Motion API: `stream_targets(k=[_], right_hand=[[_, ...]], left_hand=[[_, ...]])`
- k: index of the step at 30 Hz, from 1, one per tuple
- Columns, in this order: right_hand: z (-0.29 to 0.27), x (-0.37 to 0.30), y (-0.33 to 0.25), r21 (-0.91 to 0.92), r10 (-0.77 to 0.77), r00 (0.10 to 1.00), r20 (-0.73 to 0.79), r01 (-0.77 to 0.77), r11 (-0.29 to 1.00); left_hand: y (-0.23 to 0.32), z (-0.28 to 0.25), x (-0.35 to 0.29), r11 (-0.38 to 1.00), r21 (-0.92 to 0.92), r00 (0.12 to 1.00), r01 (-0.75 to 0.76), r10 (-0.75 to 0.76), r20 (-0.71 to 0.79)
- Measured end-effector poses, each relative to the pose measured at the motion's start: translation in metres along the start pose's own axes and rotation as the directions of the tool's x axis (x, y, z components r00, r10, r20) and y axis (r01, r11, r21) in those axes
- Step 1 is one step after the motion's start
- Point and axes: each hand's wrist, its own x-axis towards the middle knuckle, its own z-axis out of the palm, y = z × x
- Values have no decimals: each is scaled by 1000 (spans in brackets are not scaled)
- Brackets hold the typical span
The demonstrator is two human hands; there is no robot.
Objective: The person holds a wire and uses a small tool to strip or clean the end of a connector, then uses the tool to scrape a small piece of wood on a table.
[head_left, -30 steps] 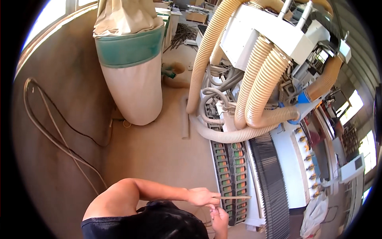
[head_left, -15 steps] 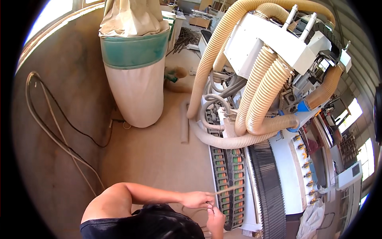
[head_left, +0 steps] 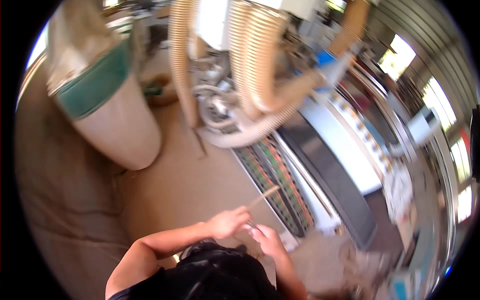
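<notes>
My left hand (head_left: 227, 223) is closed around a thin, straight tan stick (head_left: 263, 196). Its free end points up and to the right, over the edge of the machine. My right hand (head_left: 268, 240) meets the left at the fingertips, its fingers pinched together. Between the two hands a small dark, metallic-looking bit (head_left: 251, 225) shows, mostly covered by fingers and blurred. Both hands are in front of my black shirt, beside the machine's cable chains (head_left: 280, 175) with orange and green cables.
A large machine with ribbed tan hoses (head_left: 257, 65) and a black bellows cover (head_left: 330, 180) fills the right. To the left stands a white and green dust bag (head_left: 117, 122) by the wall. A crumpled white plastic bag (head_left: 398, 192) hangs at the machine's far end.
My view has swung to the right and is blurred, so the machine and dust bag appear shifted left and tilted. My hands are still together, with the tan stick still in the left.
</notes>
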Motion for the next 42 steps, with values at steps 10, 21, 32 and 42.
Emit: stream_targets(k=[10, 21, 32, 42], right_hand=[[-16, -3, -40, -484, -233, 955, -185, 118, 867], [-16, -28, -9, -433, -264, 917, -299, 116, 894], [-25, -25, -9, -407, -226, 903, -366, 63, 911], [-26, -24, -11, -585, -328, 904, -273, 114, 803]], left_hand=[[14, -7, 51, 799, -379, 878, 467, -371, 301], [16, 12, 53, 980, -173, 987, -93, 114, 113], [25, 13, 64, 916, -392, 994, 82, -45, 104], [2, 11, 66, 666, -277, 650, 693, -410, 640]])
